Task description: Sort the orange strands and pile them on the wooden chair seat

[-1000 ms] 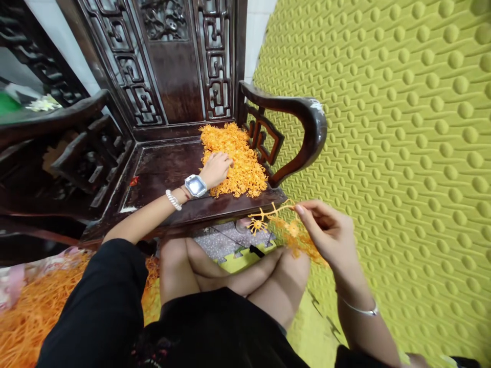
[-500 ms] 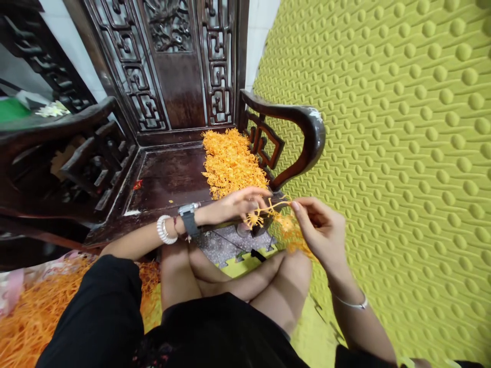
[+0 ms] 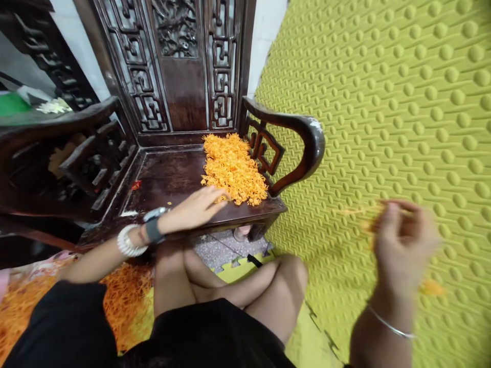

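My left hand (image 3: pixel 197 207) reaches over the front edge of the wooden seat, its fingers stretched out beside a heap of small orange spidery plastic pieces (image 3: pixel 236 171). I see nothing held in it; its fingertips overlap the heap's near edge. Far to the right, my right hand (image 3: pixel 406 245) is smeared by motion, thumb and fingers pinched together. Thin orange plastic strands (image 3: pixel 367 225) stick out from that pinch, too blurred for their shape to show. Another bit of orange shows below the same hand.
The dark carved wooden chair (image 3: pixel 172 174) has a curved armrest (image 3: pixel 312 148) on the right. A small red scrap (image 3: pixel 136 185) lies on its seat. Loose orange strands (image 3: pixel 126 296) are heaped at lower left. Yellow bumpy foam matting (image 3: pixel 383 128) spreads along the right.
My hands have moved apart: the right swung far to the right with orange strands, while the left drew back leftward to the heap's near edge. The piece stretched between them is no longer there.
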The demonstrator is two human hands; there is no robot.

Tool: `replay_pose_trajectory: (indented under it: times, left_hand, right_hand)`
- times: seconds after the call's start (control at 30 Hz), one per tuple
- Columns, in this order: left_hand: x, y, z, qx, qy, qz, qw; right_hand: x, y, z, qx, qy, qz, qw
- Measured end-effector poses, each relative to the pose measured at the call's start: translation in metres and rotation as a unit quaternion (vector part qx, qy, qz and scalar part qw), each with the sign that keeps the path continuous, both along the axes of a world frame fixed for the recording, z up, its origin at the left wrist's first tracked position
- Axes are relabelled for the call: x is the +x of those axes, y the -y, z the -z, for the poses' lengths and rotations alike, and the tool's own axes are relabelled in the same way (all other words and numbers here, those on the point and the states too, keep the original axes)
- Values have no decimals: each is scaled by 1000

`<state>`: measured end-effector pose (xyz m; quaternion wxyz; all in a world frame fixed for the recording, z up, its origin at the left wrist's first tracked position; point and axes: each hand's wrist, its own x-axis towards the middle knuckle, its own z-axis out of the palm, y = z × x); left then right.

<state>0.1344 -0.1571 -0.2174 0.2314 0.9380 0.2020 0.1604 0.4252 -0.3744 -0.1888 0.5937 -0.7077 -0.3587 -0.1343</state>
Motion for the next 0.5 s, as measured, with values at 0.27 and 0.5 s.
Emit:
replay_pose_trajectory:
  times: [0.27,0.5]
  left_hand:
    - [90,-46,20,-56,124,-10,991]
    - [81,49,5,-219,121,224,942]
  right_hand:
    - [-53,-41,22,-1,-152,-270,951]
    - [-89,-62,26,-16,-86,-320,943]
